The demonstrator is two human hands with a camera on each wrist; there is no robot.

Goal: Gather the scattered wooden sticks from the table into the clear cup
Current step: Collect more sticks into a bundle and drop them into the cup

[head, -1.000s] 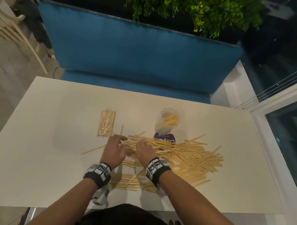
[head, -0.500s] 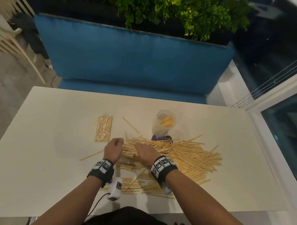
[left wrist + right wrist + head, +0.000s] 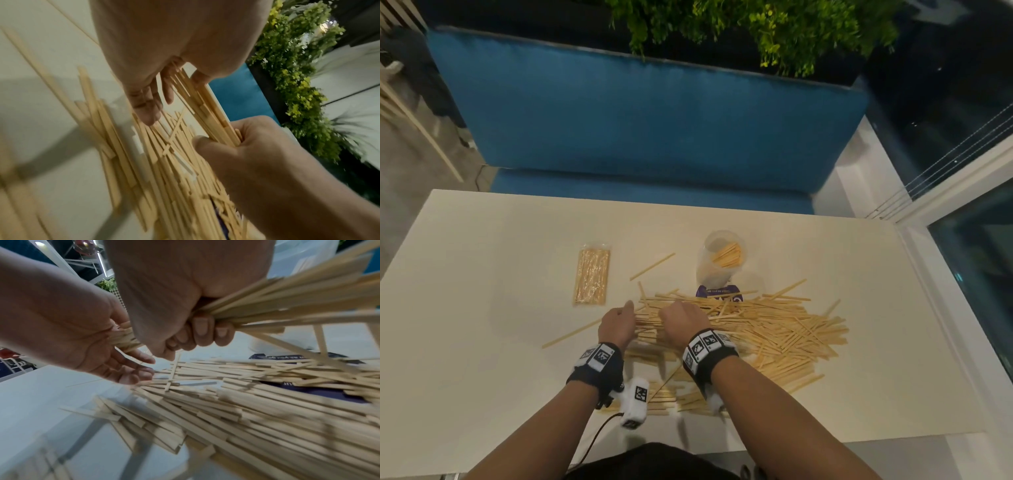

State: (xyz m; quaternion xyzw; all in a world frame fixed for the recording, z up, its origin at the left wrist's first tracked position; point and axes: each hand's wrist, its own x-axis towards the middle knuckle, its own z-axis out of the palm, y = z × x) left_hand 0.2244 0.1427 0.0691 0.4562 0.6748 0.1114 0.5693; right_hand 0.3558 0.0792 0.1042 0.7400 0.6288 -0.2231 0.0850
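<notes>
A big pile of pale wooden sticks (image 3: 774, 329) lies on the white table (image 3: 482, 308). Behind it the clear cup (image 3: 722, 263) stands with a few sticks inside. My right hand (image 3: 683, 320) grips a bundle of sticks (image 3: 277, 301) just above the pile's left end, fingers (image 3: 203, 332) curled round it. My left hand (image 3: 616, 323) is beside it with relaxed fingers (image 3: 133, 371). Its palm touches the bundle's left ends (image 3: 185, 76). Single sticks lie apart at the left (image 3: 571, 334) and behind (image 3: 652, 266).
A sealed clear packet of sticks (image 3: 591, 275) lies at the left behind my hands. A purple printed card (image 3: 717, 293) sits under the pile in front of the cup. A blue bench (image 3: 647, 120) runs along the table's far edge.
Both hands lay flat on the pile's left end before. Now my right hand has closed round a bundle and raised it slightly, and my left palm meets its ends.
</notes>
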